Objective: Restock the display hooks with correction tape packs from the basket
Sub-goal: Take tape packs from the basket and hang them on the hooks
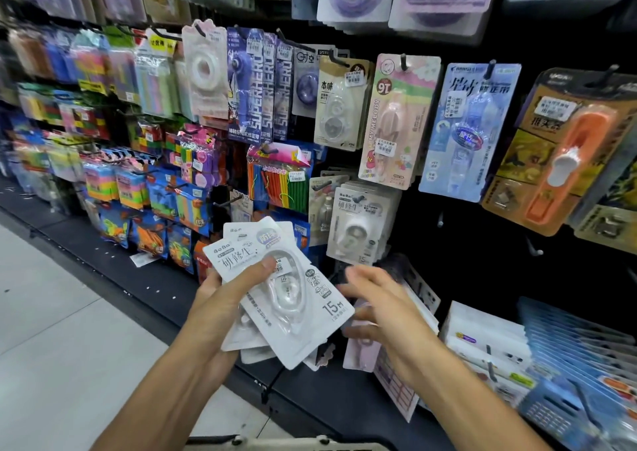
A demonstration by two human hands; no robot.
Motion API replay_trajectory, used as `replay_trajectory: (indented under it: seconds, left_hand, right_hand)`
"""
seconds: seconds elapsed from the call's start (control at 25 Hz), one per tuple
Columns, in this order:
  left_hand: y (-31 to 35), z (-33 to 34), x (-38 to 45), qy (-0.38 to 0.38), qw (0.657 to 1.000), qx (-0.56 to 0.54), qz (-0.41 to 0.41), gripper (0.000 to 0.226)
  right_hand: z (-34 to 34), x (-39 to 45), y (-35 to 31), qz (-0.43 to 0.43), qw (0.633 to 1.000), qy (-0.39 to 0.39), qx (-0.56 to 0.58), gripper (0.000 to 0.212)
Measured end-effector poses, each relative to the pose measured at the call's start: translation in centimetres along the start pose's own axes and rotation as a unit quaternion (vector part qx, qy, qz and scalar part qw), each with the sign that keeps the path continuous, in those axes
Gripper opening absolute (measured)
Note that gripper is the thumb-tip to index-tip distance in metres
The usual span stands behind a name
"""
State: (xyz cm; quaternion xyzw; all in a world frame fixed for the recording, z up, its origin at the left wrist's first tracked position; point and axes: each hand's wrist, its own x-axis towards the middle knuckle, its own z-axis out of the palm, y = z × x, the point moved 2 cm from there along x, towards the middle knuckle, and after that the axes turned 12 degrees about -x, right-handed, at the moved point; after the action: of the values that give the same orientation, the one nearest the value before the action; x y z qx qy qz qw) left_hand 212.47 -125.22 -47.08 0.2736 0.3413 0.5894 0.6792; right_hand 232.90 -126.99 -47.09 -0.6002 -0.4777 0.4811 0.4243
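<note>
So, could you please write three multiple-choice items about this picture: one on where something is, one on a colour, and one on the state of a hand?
1. Where do packs matching the ones in the hand hang?
A. On a hook just above the hands
B. On the top row, far left
C. On the floor

2. What colour is the long tool in the pack at the far right?
A. Green
B. Orange
C. Black

3. What is the right hand doing?
A. Gripping a pack
B. Resting on the basket
C. Open, holding nothing

Answers:
1. A: the hanging white packs carry the same print as the held packs and hang directly above them.
2. B: the orange tool shows through its blister.
3. C: the right hand has spread fingers beside the stack, while the left hand grips it.
</note>
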Motion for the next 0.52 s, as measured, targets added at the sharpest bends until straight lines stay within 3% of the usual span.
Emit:
replay_trajectory:
  seconds: [0.08, 0.16, 0.36, 0.52]
  left_hand:
    - [-0.2, 0.2, 0.1, -0.004, 1.0, -0.004, 0.007, 0.059]
    - [-0.3, 0.3, 0.1, -0.009, 1.0, -0.009, 0.012, 0.061]
    - [0.7, 0.0, 0.3, -0.012, 0.999, -0.015, 0.039, 0.061]
    - [1.6, -0.8, 0.7, 0.004, 0.998, -0.019, 0.061, 0.059]
  right_hand:
    - [1.2, -0.4, -0.3, -0.081, 0.991, -0.1, -0.046, 0.034]
    - [1.2, -0.3, -0.4, -0.092, 0.988, -0.106, -0.061, 0.022]
    - [0.2, 0.6, -0.2, -0.068, 0.995, 0.036, 0.067, 0.015]
    - [-1.5, 1.0, 0.2, -0.047, 0.988, 0.142, -0.036, 0.016]
